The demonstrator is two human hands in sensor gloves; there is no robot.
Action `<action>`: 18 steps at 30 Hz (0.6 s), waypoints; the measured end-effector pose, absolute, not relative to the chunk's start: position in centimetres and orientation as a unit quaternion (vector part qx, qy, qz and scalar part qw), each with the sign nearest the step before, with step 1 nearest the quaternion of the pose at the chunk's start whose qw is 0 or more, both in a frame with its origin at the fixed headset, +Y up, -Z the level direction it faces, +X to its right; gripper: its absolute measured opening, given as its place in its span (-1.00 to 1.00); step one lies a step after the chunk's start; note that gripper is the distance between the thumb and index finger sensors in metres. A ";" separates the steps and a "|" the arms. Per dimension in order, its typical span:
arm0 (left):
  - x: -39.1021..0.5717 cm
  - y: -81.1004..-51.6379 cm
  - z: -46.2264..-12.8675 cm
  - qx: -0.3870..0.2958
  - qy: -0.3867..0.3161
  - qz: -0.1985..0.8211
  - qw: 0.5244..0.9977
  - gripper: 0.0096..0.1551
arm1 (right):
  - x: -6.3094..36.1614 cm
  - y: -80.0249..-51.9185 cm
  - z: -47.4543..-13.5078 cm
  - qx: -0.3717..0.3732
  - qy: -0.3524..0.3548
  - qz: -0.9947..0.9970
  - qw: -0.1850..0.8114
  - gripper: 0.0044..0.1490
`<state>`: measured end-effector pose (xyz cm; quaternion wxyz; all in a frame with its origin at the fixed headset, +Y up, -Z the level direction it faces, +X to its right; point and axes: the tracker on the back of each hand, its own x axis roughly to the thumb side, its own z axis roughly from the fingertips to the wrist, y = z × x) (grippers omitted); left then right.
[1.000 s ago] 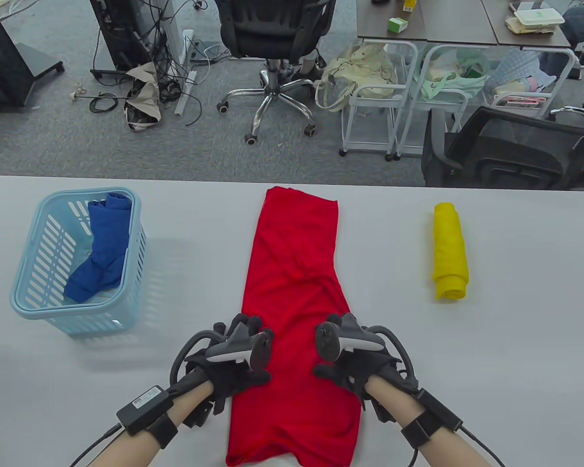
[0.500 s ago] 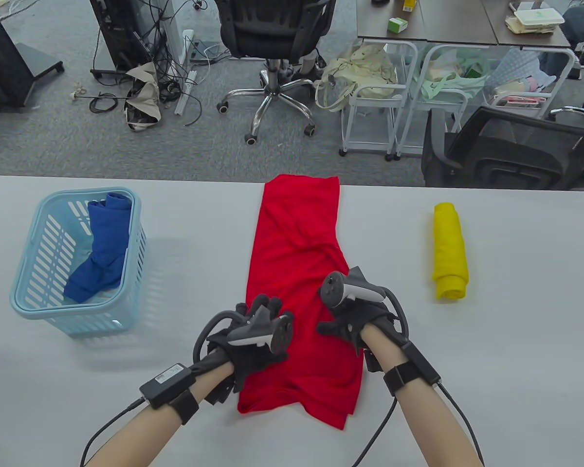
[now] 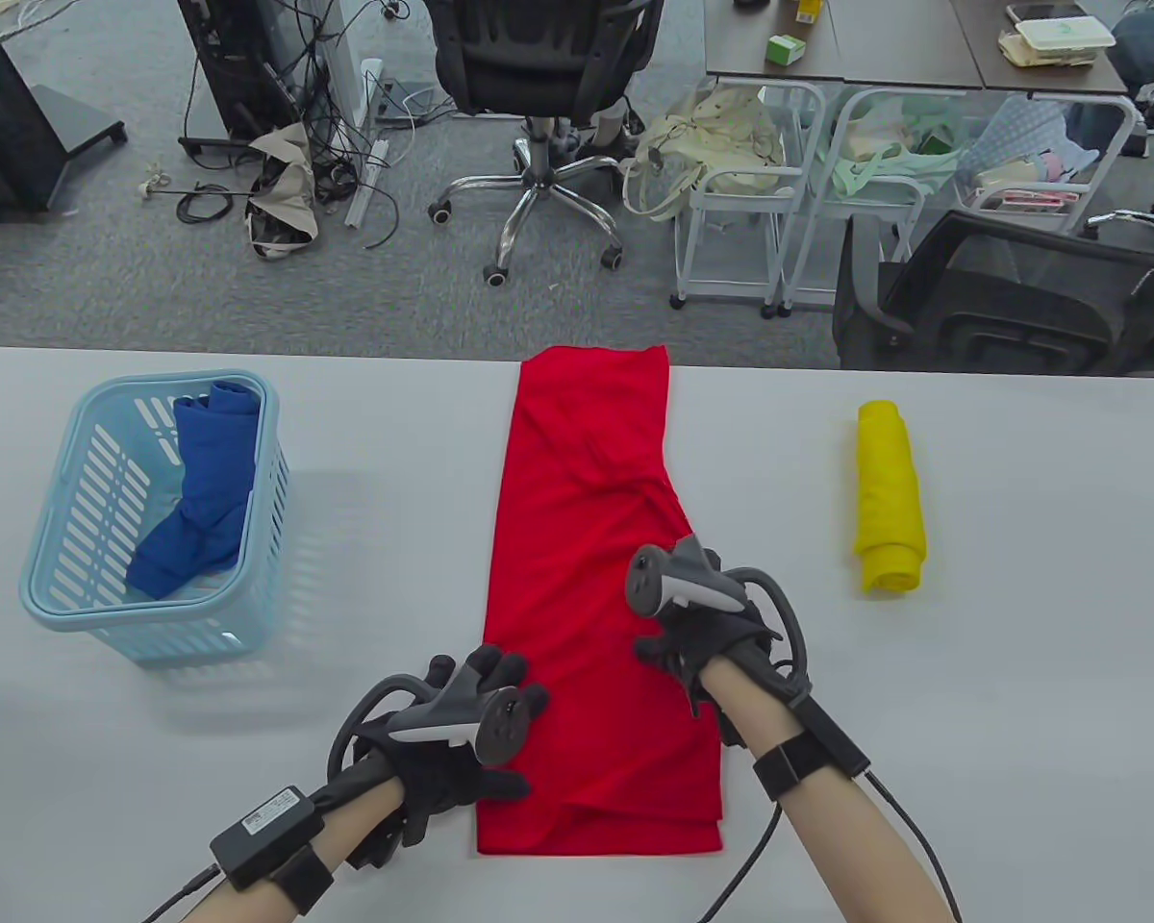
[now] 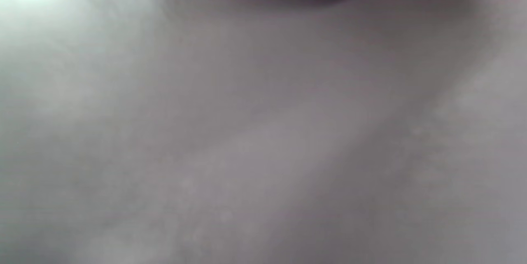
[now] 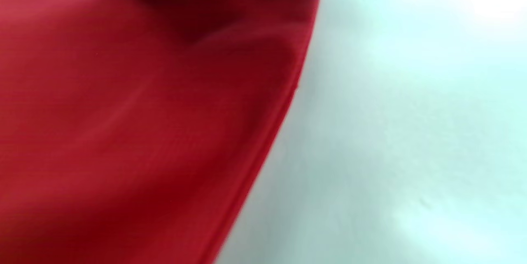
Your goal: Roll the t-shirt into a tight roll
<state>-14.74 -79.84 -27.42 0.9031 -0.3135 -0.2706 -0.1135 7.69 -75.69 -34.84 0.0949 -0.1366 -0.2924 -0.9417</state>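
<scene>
Both gloved hands rest on the long red folded cotton t-shirt, neither visibly gripping it. Left hand lies with fingers spread and fairly straight across the shirt's left edge, near its close end. Right hand lies on the shirt's right edge, farther up; its fingers are hidden beneath the tracker, so their curl cannot be told. Beyond both hands the shirt stretches flat, unrolled, to the far edge of the pale grey table. Right wrist view: red cloth beside bare tabletop.
</scene>
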 end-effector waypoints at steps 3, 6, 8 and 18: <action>-15.0 -79.9 -27.5 -0.320 -0.270 -0.101 0.903 0.07 | 6.9 -76.3 -29.9 -0.197 -0.307 -0.928 0.079 0.10; -15.0 -79.9 -27.5 -0.320 -0.271 -0.101 0.902 0.07 | 8.9 -78.0 -26.9 -0.204 -0.337 -0.913 0.106 0.14; -15.0 -79.9 -27.5 -0.323 -0.272 -0.099 0.901 0.07 | 11.0 -78.3 -26.4 -0.210 -0.338 -0.916 0.048 0.14; -14.8 -78.5 -27.9 -0.354 -0.274 -0.038 0.893 0.14 | 14.7 -75.8 -25.9 -0.114 -0.307 -0.945 0.029 0.23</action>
